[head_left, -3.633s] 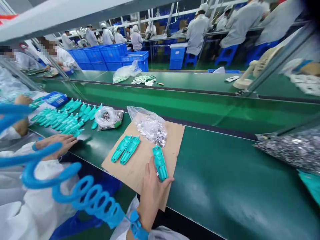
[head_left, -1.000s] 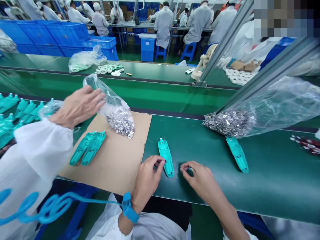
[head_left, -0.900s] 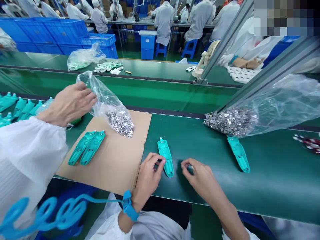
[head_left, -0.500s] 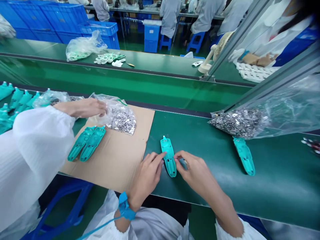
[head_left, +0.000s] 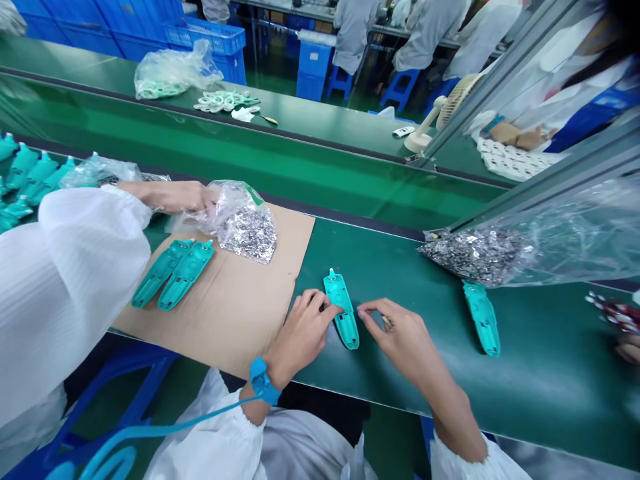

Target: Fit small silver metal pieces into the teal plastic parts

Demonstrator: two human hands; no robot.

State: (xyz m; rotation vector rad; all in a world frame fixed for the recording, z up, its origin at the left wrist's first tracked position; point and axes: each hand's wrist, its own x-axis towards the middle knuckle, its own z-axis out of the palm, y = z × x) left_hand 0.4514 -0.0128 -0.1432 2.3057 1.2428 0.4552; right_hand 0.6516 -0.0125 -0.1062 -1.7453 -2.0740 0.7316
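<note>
A teal plastic housing half (head_left: 345, 320), open side up, lies on the green work surface in front of me. My left hand (head_left: 307, 327), with a blue band at the wrist, grips it from the left, thumb over its edge. Just off its right side, my right hand (head_left: 395, 330) is closed in a pinch of thumb and forefinger. Whatever sits between those fingertips is too small to make out. Another teal housing half (head_left: 483, 320) lies to the right, its top end against a clear bag of small shiny metal parts (head_left: 480, 257).
On the left, a co-worker's hand (head_left: 185, 197) reaches into a second bag of metal parts (head_left: 253, 233). Two teal housing halves (head_left: 185, 275) rest on cardboard (head_left: 240, 307). A metal post (head_left: 480, 87) slants at right; another person's fingers (head_left: 629, 348) show at the far right edge.
My right fingertips have moved a little away from the housing's right edge. My left thumb has shifted further over the housing. The view has tilted, and fingers now show at the far right.
</note>
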